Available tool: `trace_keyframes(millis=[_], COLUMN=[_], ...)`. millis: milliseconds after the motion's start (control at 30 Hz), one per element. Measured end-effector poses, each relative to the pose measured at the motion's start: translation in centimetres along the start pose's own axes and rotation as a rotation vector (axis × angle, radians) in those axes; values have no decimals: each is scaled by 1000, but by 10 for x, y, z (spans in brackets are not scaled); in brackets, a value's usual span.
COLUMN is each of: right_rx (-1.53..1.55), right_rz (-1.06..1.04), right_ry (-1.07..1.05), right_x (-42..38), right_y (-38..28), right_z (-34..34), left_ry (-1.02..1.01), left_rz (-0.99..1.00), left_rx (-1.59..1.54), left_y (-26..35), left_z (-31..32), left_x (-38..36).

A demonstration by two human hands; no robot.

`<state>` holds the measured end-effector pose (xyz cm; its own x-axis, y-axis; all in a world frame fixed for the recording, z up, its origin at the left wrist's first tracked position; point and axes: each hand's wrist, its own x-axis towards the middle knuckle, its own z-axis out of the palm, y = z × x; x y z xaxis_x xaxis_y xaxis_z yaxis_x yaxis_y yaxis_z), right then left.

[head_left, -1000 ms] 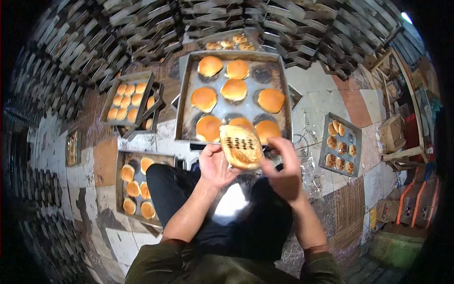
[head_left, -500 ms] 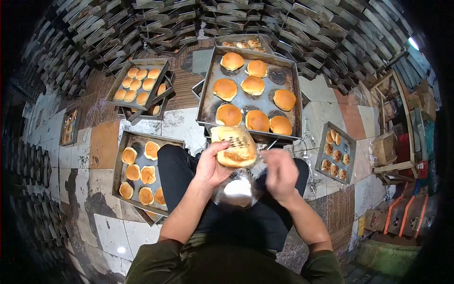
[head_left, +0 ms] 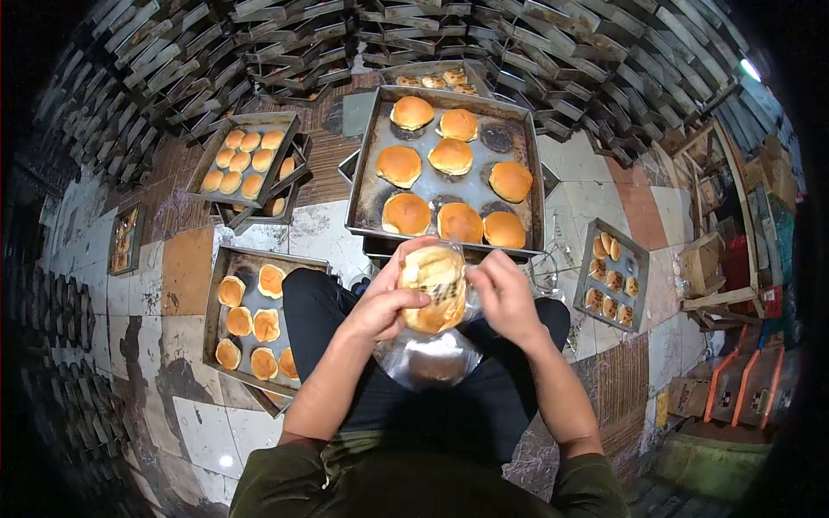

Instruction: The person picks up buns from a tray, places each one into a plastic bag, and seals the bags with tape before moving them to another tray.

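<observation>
My left hand [head_left: 385,304] is wrapped around the left side of a golden bun [head_left: 434,306] with dark printed marks across it. Clear plastic wrapping shows around the bun, which I hold above my lap. At the bun's right edge, the curled fingers of my right hand [head_left: 505,300] pinch the clear plastic. More clear plastic [head_left: 427,361], shining with glare, lies over my lap just below. In front of my hands stands a large metal baking tray [head_left: 353,203] with several round buns [head_left: 459,224] spaced out on it.
Another tray of buns [head_left: 210,324] lies by my left knee, and stacked trays [head_left: 259,200] stand beyond it. On the right, a tray [head_left: 635,259] holds marked buns. Piled metal trays [head_left: 294,43] line the back, with a wooden frame [head_left: 721,302] at far right.
The bun has turned more upright and shifted slightly down in my left hand. My right hand, blurred before, has moved up and in to the plastic at the bun's edge.
</observation>
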<state>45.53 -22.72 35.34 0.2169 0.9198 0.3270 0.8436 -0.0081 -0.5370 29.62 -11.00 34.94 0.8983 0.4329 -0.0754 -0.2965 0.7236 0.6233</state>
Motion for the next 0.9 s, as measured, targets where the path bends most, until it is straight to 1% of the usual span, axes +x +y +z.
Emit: trace_keyframes(millis=[33,67,100,167,200,267,300,367,400,433,500,533,567,633,667,700,767,800,833,900], right_rx=[461,921,1387,1733,1736,1564,1569,1324,1305,1300,1000,1027,1024,991,987,991,1046,1026,1026,872], right_rz=[216,436,456,502,500,474,475,402,364,360,348,358,355,364,361,363,367,357,360,301], right_ry=[19,37,104,252,258,385,393,333,401,409,549,535,545,601,632,639,667,700,706,714], right_x=[-2,-3,-3,0,3,9,10,12,12,15,18,16,17,26,31,34,47,55,60,70], right_y=[7,13,19,20,18,14,20,36,44,45,46,53,57,67,75,81,92,92,97,111], right_z=[0,1,2,-3,-6,-10,-12,-12,-7,-8,-12,-14,-16,-19,-19,-20,-24,-27,-29,-33], left_ry=[-52,-98,-135,-98,-13,142,261,547,490,439,502,456,445,361,312,269,124,119,91,57], left_rz=[-50,-26,-15,45,20,-45,-60,-23,20,86,21,87,89,81,108,57,-64,-65,-131,-297], left_rx=[-49,-101,-334,-419,-309,-79,38,453,524,638,1026,1050,1054,1194,1230,1279,1330,1337,1382,1437], left_y=[2,2,-1,-8,-15,-25,-33,-46,-50,-59,-53,-60,-59,-46,-41,-38,-19,-12,-7,0], left_z=[-5,-12,-25,-33,-40,-41,-38,-10,-1,-3,39,28,22,13,12,5,17,21,24,20], left_x=[0,3,7,18,25,36,40,55,60,66,74,88,101,126,137,150,173,187,199,233])
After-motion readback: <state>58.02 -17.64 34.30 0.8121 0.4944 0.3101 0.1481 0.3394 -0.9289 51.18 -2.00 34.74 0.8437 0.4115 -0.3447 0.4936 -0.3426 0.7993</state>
